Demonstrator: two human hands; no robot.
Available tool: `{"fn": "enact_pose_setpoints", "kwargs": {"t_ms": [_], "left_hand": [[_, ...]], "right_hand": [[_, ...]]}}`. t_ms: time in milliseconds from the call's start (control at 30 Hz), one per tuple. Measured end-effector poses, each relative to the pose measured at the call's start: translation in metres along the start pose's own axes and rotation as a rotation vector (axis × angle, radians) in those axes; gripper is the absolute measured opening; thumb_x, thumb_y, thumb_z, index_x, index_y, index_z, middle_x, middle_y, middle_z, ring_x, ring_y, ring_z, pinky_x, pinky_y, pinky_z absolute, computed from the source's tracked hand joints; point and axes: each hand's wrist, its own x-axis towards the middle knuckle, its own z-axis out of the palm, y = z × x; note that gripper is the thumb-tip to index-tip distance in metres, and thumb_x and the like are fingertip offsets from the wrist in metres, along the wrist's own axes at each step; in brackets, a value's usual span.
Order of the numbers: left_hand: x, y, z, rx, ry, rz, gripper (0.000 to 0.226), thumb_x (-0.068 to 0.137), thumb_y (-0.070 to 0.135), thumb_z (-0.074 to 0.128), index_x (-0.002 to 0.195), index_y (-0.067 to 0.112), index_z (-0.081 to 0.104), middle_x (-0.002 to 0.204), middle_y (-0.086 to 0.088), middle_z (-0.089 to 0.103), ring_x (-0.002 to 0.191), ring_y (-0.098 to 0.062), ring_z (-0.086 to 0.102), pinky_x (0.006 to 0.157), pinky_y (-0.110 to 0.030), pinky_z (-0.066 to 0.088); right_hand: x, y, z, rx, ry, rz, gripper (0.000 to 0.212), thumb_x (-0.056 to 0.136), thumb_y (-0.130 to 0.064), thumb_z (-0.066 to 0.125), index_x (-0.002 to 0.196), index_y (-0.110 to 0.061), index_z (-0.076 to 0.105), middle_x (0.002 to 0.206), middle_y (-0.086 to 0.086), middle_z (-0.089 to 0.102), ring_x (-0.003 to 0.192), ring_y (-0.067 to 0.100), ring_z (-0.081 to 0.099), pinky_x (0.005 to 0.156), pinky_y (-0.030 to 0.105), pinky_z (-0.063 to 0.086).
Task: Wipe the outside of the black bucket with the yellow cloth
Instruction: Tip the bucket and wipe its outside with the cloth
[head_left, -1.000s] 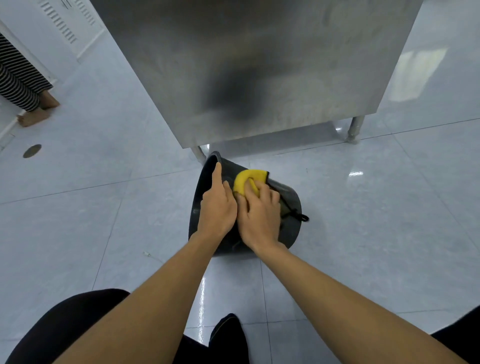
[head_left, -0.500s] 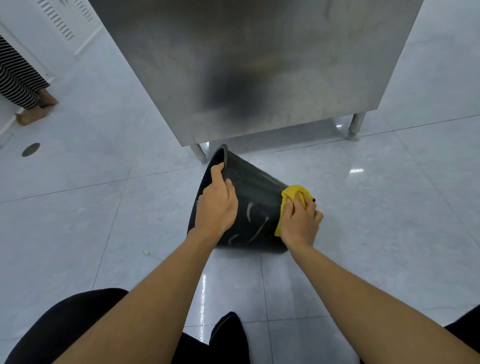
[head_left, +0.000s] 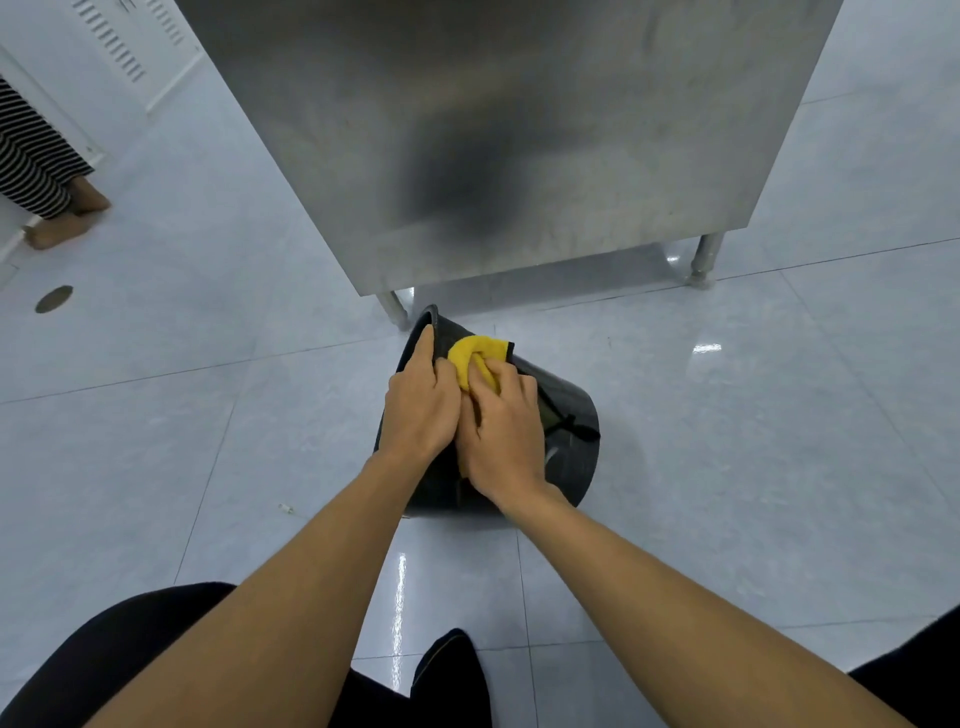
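The black bucket (head_left: 571, 415) lies tilted on its side on the tiled floor, rim toward the far left, base toward the right. My left hand (head_left: 421, 405) grips the bucket's rim and upper wall, index finger stretched along the edge. My right hand (head_left: 498, 431) presses the yellow cloth (head_left: 475, 356) against the bucket's outer wall close to the rim, right beside my left hand. Part of the cloth sticks out beyond my fingers; the remainder is hidden under my palm.
A stainless steel cabinet (head_left: 493, 140) on short legs (head_left: 704, 260) stands just behind the bucket. Pale glossy floor tiles (head_left: 753, 441) spread all around. A round floor drain (head_left: 53, 299) lies at far left. A person's bare feet (head_left: 67, 218) and striped garment are at the left edge.
My right hand has carried the cloth from the bucket's lower right wall near the base back up to the rim beside my left hand. The left hand has kept its grip.
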Motion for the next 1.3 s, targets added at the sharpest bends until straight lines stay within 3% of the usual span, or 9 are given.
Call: {"fn": "enact_pose_setpoints", "kwargs": {"t_ms": [67, 167, 333, 533, 700, 833, 1000, 1133, 1300], "left_hand": [[0.002, -0.002, 0.000, -0.002, -0.004, 0.006, 0.058, 0.096, 0.022, 0.034, 0.154, 0.027, 0.031, 0.097, -0.001, 0.065, 0.081, -0.015, 0.059, 0.078, -0.031, 0.048], [0.005, -0.003, -0.001, -0.001, 0.039, 0.007, 0.048, 0.100, 0.009, 0.035, 0.147, 0.011, 0.036, 0.118, -0.010, 0.056, 0.101, -0.021, 0.055, 0.092, -0.031, 0.046], [-0.001, -0.005, -0.003, -0.036, 0.081, -0.016, 0.025, 0.102, 0.008, 0.042, 0.126, 0.009, 0.036, 0.096, -0.007, 0.056, 0.076, -0.012, 0.055, 0.065, -0.023, 0.049], [0.002, -0.006, -0.009, 0.036, 0.005, 0.033, 0.031, 0.098, 0.009, 0.043, 0.129, 0.008, 0.039, 0.100, -0.010, 0.061, 0.082, -0.021, 0.057, 0.068, -0.030, 0.041], [0.001, -0.005, -0.012, 0.031, -0.063, 0.053, 0.041, 0.095, 0.006, 0.043, 0.136, 0.012, 0.038, 0.096, -0.011, 0.064, 0.074, -0.016, 0.058, 0.058, -0.022, 0.040], [0.001, -0.003, -0.013, 0.105, -0.091, 0.055, 0.054, 0.100, 0.010, 0.042, 0.151, 0.018, 0.026, 0.104, -0.010, 0.063, 0.080, -0.016, 0.057, 0.071, -0.028, 0.044], [-0.007, -0.002, -0.003, 0.161, -0.103, 0.032, 0.062, 0.106, 0.021, 0.038, 0.158, 0.029, 0.006, 0.073, -0.001, 0.059, 0.060, -0.011, 0.053, 0.060, -0.030, 0.046], [-0.011, 0.001, 0.002, 0.006, -0.061, 0.002, 0.057, 0.105, 0.019, 0.036, 0.156, 0.021, 0.011, 0.069, -0.002, 0.056, 0.061, -0.017, 0.054, 0.055, -0.030, 0.042], [-0.007, -0.002, 0.003, -0.072, -0.010, 0.035, 0.034, 0.103, 0.017, 0.036, 0.135, 0.011, 0.027, 0.083, -0.010, 0.066, 0.075, -0.028, 0.065, 0.071, -0.053, 0.053]], "right_hand": [[-0.001, 0.014, -0.001, -0.069, -0.001, -0.005, 0.046, 0.102, -0.043, 0.033, 0.133, -0.021, 0.059, 0.134, 0.002, 0.054, 0.108, 0.024, 0.044, 0.093, 0.035, 0.043], [-0.006, 0.044, -0.003, -0.146, 0.022, 0.172, 0.044, 0.102, -0.044, 0.035, 0.127, -0.021, 0.062, 0.138, 0.007, 0.052, 0.112, 0.029, 0.043, 0.097, 0.041, 0.043], [-0.010, 0.064, -0.009, -0.167, 0.007, 0.376, 0.042, 0.104, -0.040, 0.037, 0.135, -0.021, 0.058, 0.147, 0.008, 0.046, 0.120, 0.033, 0.041, 0.100, 0.043, 0.039], [-0.009, 0.007, 0.003, -0.055, 0.031, 0.095, 0.045, 0.098, -0.042, 0.038, 0.127, -0.020, 0.063, 0.134, 0.005, 0.055, 0.106, 0.030, 0.045, 0.087, 0.044, 0.046], [-0.011, 0.012, 0.009, -0.060, 0.035, -0.042, 0.044, 0.099, -0.036, 0.040, 0.133, -0.015, 0.061, 0.135, 0.009, 0.055, 0.110, 0.030, 0.047, 0.093, 0.039, 0.046], [-0.019, 0.054, 0.002, -0.136, 0.077, 0.138, 0.042, 0.101, -0.040, 0.040, 0.126, -0.016, 0.065, 0.135, 0.012, 0.054, 0.108, 0.033, 0.046, 0.091, 0.042, 0.046], [-0.023, 0.082, -0.006, -0.133, 0.050, 0.400, 0.037, 0.103, -0.036, 0.042, 0.130, -0.019, 0.061, 0.143, 0.011, 0.047, 0.116, 0.035, 0.041, 0.094, 0.047, 0.046], [-0.015, 0.042, -0.007, -0.091, 0.053, 0.184, 0.038, 0.102, -0.039, 0.041, 0.126, -0.019, 0.062, 0.133, 0.008, 0.054, 0.106, 0.031, 0.045, 0.090, 0.045, 0.047], [-0.005, 0.001, -0.002, 0.005, 0.041, 0.006, 0.044, 0.100, -0.038, 0.040, 0.134, -0.021, 0.060, 0.129, 0.001, 0.056, 0.103, 0.022, 0.045, 0.082, 0.035, 0.048]]}}
